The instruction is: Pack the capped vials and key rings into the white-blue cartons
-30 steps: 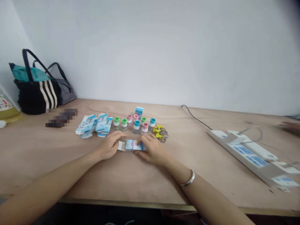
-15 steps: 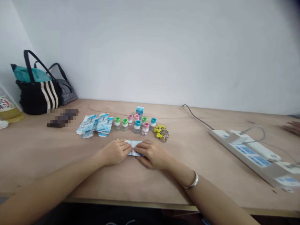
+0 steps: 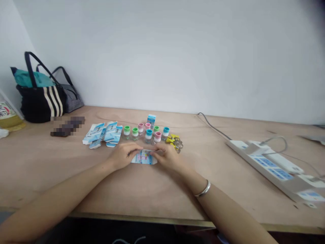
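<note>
Between my two hands is a small printed cardboard box (image 3: 142, 157), blue and white with pink print, tilted up off the table. My left hand (image 3: 125, 154) pinches its upper left part, and my right hand (image 3: 168, 156), with a silver bangle on the wrist, grips the upper right. Fingers cover much of the top edge. Just beyond stand several small clear bottles with green, pink and blue caps (image 3: 148, 133). Yellow pieces with metal rings (image 3: 175, 139) lie past my right hand. Flattened blue-and-white boxes (image 3: 103, 134) are piled beyond my left hand.
One upright blue-and-white box (image 3: 151, 120) stands behind the bottles. A white power strip (image 3: 269, 167) with plugs and cables lies at the right. Bags (image 3: 40, 98), a blurred-out dark object (image 3: 68, 126) and a container of yellow liquid (image 3: 10, 117) are at the left.
The box was lying under my flattened fingers; now both hands pinch its far edge and lift it, turning a different printed face up. A person's hand at the far right has gone from view.
</note>
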### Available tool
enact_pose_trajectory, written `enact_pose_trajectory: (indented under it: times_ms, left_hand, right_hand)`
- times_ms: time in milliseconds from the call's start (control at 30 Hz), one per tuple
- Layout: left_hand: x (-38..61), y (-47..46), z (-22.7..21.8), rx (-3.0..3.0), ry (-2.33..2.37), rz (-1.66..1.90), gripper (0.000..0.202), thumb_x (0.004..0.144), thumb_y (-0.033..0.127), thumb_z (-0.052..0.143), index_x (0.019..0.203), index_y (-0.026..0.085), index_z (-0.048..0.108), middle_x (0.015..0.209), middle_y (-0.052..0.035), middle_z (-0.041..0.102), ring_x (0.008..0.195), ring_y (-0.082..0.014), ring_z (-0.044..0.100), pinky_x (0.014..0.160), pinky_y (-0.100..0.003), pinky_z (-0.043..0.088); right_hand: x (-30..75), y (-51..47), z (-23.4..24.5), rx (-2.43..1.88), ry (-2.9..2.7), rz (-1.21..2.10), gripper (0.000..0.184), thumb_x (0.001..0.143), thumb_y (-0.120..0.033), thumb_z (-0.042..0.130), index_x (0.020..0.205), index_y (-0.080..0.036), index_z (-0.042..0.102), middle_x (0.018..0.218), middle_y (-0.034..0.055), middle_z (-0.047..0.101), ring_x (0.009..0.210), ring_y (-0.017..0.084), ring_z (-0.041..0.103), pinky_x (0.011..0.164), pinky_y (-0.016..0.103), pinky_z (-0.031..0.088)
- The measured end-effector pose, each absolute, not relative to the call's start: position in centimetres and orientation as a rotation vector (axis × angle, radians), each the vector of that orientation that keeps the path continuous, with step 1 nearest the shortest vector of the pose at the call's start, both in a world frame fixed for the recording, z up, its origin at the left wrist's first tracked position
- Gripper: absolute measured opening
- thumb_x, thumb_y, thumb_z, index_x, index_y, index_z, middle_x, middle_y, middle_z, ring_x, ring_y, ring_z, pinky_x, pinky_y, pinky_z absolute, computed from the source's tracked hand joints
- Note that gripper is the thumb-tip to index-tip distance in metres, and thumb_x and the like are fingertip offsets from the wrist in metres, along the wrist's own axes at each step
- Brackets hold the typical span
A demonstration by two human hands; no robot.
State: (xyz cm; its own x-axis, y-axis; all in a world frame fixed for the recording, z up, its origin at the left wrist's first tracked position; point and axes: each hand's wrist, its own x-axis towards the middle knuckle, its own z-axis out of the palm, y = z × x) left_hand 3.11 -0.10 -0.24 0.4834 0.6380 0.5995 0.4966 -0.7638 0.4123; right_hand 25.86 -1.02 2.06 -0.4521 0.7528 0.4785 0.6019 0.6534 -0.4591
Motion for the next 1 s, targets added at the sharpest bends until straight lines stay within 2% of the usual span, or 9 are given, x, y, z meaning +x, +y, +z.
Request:
enact_pose_trajectory:
  times_ms: [100,200,333,400,533,700,833,933,1000]
  left_hand:
    - [3.2,-0.1,-1.0,2.722,0.963,1.043,0.018,0.087,0.021,0.050,0.096,0.022,0.066,0.094,-0.0025,0.071,0.090,-0.0187,0.065,0.082,-0.033,0.050]
    - [3.2,-0.5,-0.7,2.804,0.962,1.077,0.018,0.089,0.021,0.047,0.095,0.021,0.064,0.092,-0.0033,0.070,0.086,-0.0174,0.065,0.079,-0.031,0.050]
    - [1.9,-0.8,1.9,2.799,1.069,1.412,0.020,0.090,0.021,0.044,0.101,0.021,0.060,0.095,-0.0040,0.068,0.089,-0.0158,0.064,0.082,-0.028,0.049]
    - [0.4,-0.6,3.4,2.721,1.289,1.643,0.020,0.089,0.023,0.046,0.103,0.020,0.059,0.096,-0.0043,0.067,0.088,-0.0167,0.063,0.082,-0.029,0.048]
    - [-3.3,0.7,5.2,2.473,1.847,1.805,0.022,0.086,0.026,0.046,0.101,0.017,0.060,0.095,-0.0074,0.063,0.088,-0.0206,0.059,0.080,-0.032,0.047]
    - [-5.8,2.4,4.3,2.385,2.115,1.531,0.021,0.080,0.021,0.048,0.095,0.018,0.063,0.096,-0.0083,0.057,0.091,-0.0227,0.056,0.082,-0.034,0.045]
    - [-5.5,2.2,4.2,2.431,2.282,1.388,0.019,0.077,0.021,0.053,0.091,0.019,0.065,0.098,-0.0105,0.057,0.096,-0.0286,0.053,0.082,-0.042,0.041]
    - [-4.2,1.3,4.5,2.568,2.214,1.511,0.017,0.079,0.024,0.053,0.089,0.019,0.066,0.100,-0.0110,0.058,0.096,-0.0290,0.053,0.085,-0.045,0.039]
    - [-2.8,0.5,4.2,2.804,1.860,1.471,0.017,0.082,0.024,0.051,0.091,0.019,0.065,0.100,-0.0096,0.059,0.093,-0.0251,0.054,0.085,-0.041,0.040]
  right_hand:
    - [26.1,-0.9,1.5,-1.002,-2.382,0.205,0.010,0.079,-0.018,0.059,0.069,-0.017,0.059,0.066,0.0023,0.063,0.063,0.015,0.057,0.057,0.024,0.040]
    - [26.2,-1.2,1.8,-0.960,-2.400,0.156,0.005,0.081,-0.022,0.058,0.083,-0.018,0.061,0.081,0.0064,0.065,0.073,0.018,0.059,0.064,0.028,0.044]
    - [26.3,-1.7,2.2,-0.991,-2.236,0.174,0.044,0.081,-0.031,0.060,0.121,-0.019,0.047,0.102,0.0102,0.062,0.082,0.020,0.061,0.072,0.033,0.048]
    - [26.3,-1.8,2.1,-1.029,-2.198,0.201,0.049,0.082,-0.031,0.059,0.126,-0.019,0.041,0.100,0.0094,0.062,0.078,0.019,0.061,0.070,0.033,0.049]
    - [26.3,-1.6,1.8,-1.048,-2.263,0.241,0.041,0.081,-0.028,0.058,0.119,-0.019,0.046,0.099,0.0094,0.061,0.072,0.017,0.060,0.065,0.031,0.049]
    - [25.9,-1.6,1.6,-1.041,-2.327,0.215,0.032,0.082,-0.027,0.057,0.113,-0.018,0.052,0.099,0.0096,0.061,0.067,0.014,0.059,0.063,0.030,0.048]
    - [25.7,-1.4,2.5,-1.033,-2.300,0.057,0.020,0.082,-0.027,0.057,0.100,-0.018,0.059,0.091,0.0078,0.064,0.067,0.015,0.058,0.062,0.028,0.045]
    - [25.8,0.5,4.6,-1.060,-2.235,-0.130,0.012,0.081,-0.027,0.056,0.082,-0.019,0.064,0.077,0.0061,0.065,0.072,0.018,0.059,0.068,0.029,0.043]
    - [26.0,3.0,6.4,-1.172,-2.173,-0.200,0.012,0.080,-0.025,0.056,0.077,-0.019,0.066,0.075,0.0055,0.067,0.073,0.018,0.060,0.070,0.029,0.043]
